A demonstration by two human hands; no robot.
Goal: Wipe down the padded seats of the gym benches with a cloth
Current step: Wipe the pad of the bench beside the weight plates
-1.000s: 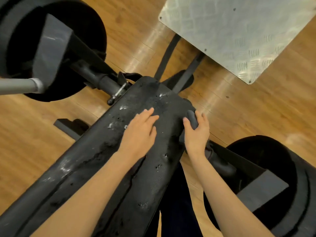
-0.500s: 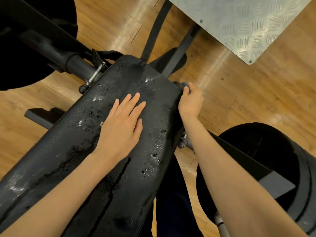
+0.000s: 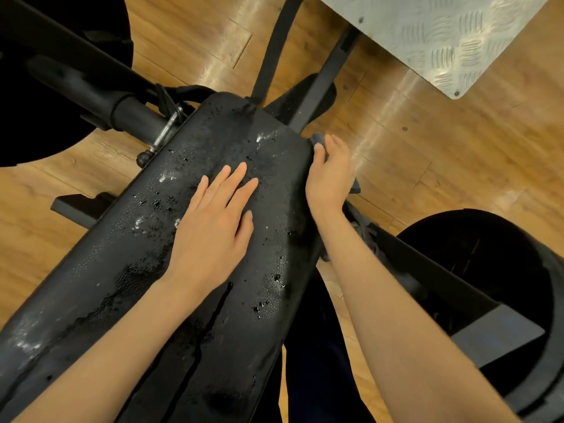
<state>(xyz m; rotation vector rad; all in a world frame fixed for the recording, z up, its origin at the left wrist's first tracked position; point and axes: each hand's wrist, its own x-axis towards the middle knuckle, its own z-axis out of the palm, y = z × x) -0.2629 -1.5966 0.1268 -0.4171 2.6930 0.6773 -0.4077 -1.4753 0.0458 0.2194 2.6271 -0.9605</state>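
A worn black padded bench seat (image 3: 128, 257) runs from the lower left toward the upper middle, its surface cracked and flecked with white. My left hand (image 3: 213, 227) lies flat on the pad, fingers apart, holding nothing. My right hand (image 3: 331, 175) presses a dark grey cloth (image 3: 317, 138) against the pad's right side edge near its far corner. Most of the cloth is hidden under that hand; a small part shows at the fingertips and by the wrist.
Black weight plates (image 3: 494, 288) stand at the lower right and at the upper left (image 3: 45, 123), joined to a black bar (image 3: 128, 111). A diamond-plate metal sheet (image 3: 433, 35) lies on the wooden floor (image 3: 457, 154) at the upper right. Black frame tubes (image 3: 323, 74) run beyond the pad.
My right hand with the cloth has slid along the pad's right edge toward its far corner. My left hand stays flat on the pad. The view has moved closer to the bench.
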